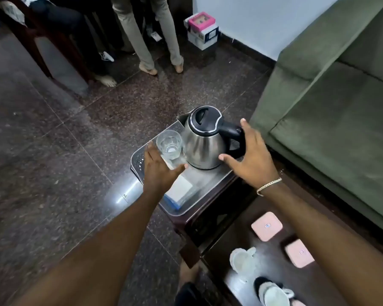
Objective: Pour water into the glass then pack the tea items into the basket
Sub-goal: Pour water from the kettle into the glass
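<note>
**Item: glass steadied, kettle about to be gripped**

Your left hand (157, 171) cups the clear glass (169, 145) at the tray's (135, 157) left edge, fingers wrapped around its base. Your right hand (250, 159) is spread open at the steel electric kettle's (205, 140) black handle, holding nothing yet (the kettle stands just beside the glass). Close fully around the handle, lift, tip the spout slowly. A white box (181, 187) lies at the tray's near edge.

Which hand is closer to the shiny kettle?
Right. The right hand is open beside the kettle, at its black handle. The left hand is wrapped around the glass, next to the kettle.
</note>
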Demonstrator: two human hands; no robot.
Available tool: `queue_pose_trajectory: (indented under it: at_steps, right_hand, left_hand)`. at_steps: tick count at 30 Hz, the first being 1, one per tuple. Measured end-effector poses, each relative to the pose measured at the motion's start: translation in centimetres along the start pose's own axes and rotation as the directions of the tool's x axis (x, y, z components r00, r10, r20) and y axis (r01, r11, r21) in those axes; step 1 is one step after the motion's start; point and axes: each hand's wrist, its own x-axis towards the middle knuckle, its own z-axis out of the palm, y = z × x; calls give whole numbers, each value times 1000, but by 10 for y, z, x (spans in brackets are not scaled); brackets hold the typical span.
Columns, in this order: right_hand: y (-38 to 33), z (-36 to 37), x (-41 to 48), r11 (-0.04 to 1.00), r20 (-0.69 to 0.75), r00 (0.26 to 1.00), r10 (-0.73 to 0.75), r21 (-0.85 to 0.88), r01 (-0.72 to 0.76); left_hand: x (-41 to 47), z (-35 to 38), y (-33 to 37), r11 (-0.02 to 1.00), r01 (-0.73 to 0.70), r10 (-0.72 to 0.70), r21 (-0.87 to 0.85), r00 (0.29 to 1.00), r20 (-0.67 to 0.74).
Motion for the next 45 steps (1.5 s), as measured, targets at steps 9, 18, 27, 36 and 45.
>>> queue_pose_trajectory:
  at_steps: [9, 18, 27, 36, 45]
  right_hand:
    - [19, 8, 53, 935, 158, 961, 225, 242, -259]
    - [33, 4, 75, 901, 425, 884, 193, 281, -331]
    - [15, 3, 64, 879, 319, 925, 206, 355, -318]
    - [-10, -60, 41, 882, 269, 945, 187, 376, -282]
    - [0, -208, -31, 946, 98, 979, 178, 257, -197]
  left_hand:
    - [49, 24, -16, 958, -58, 16, -281, 989, -149]
    - [59, 38, -25, 946, -79, 13, -314, 978, -207]
    - [55, 16, -20, 948, -93, 49, -304, 988, -148]
    - [36, -18, 9, 949, -223, 197, -224, 971, -131]
    - [-40, 1, 85, 887, -395, 395, -239, 917, -50]
